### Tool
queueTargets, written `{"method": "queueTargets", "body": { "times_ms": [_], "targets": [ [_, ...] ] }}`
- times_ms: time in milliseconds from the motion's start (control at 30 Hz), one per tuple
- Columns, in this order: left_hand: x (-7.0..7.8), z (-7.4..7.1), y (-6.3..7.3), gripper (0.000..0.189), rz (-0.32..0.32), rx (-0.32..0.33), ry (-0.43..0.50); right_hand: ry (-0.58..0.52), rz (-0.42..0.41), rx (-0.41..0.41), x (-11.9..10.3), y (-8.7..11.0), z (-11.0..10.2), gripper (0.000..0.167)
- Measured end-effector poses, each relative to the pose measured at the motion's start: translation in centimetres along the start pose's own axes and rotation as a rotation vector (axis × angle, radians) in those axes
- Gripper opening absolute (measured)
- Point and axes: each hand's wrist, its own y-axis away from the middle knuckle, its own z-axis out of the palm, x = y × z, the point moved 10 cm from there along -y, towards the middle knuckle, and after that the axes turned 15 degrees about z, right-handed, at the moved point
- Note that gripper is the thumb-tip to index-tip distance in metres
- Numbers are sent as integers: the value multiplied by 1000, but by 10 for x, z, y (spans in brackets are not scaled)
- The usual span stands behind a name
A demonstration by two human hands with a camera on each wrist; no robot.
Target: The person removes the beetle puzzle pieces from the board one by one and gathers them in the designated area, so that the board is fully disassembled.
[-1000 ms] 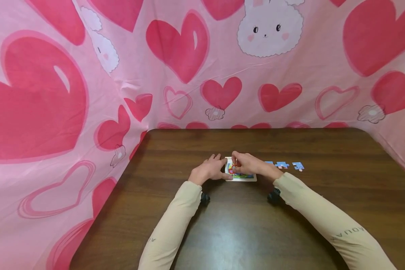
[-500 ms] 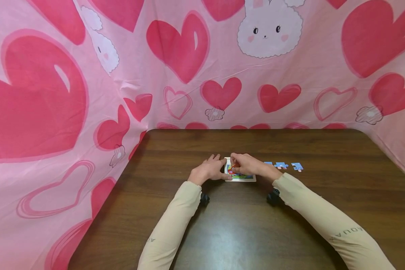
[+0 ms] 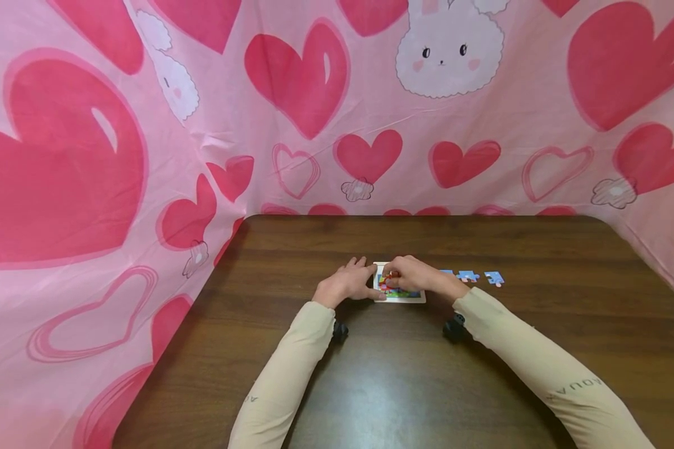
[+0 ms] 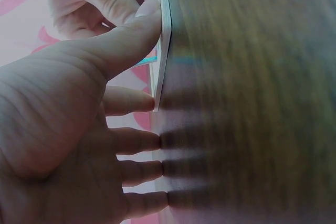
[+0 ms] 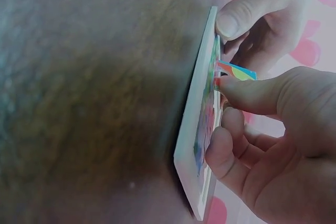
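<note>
A jigsaw puzzle board [image 3: 399, 301] with a pale rim and a colourful picture lies flat on the table. My left hand [image 3: 345, 282] spans its left end. In the left wrist view the thumb [image 4: 149, 11] presses the rim, the index fingertip touches the corner, and the other straight fingers rest on the table. My right hand [image 3: 414, 273] is over the board, pinching a puzzle piece [image 5: 242, 72] between thumb and fingers. The piece tilts up from the board near its left end, its blue edge raised. My right fingers hide part of the picture.
To the right of the board lie blue puzzle pieces: one piece [image 3: 468, 275] in the middle, another piece [image 3: 495, 278] farther right, and one partly behind the right hand. The brown wooden table [image 3: 382, 386] meets a pink heart-print cloth [image 3: 292, 181] at the back.
My right hand's fingers have lowered slightly over the left part of the board, still pinching the piece. My left hand stays in place at the board's end.
</note>
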Motion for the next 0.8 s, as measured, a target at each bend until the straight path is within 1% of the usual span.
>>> {"method": "queueTargets", "body": {
  "times_ms": [100, 333, 467, 600, 800],
  "targets": [
    [0, 1, 0, 84, 2, 2, -1, -5, -11, -2, 0, 0, 1, 7],
    [1, 2, 0, 84, 4, 2, -2, -18, 10, -18, 2, 4, 0, 12],
    [1, 0, 0, 84, 5, 5, 10, -19, 7, 9, 3, 8, -5, 15],
    [1, 0, 0, 84, 4, 6, 16, -3, -8, 45, 4, 14, -13, 12],
    [0, 0, 0, 85, -2, 10, 8, -13, 34, 52, 14, 21, -21, 11]
  ]
}}
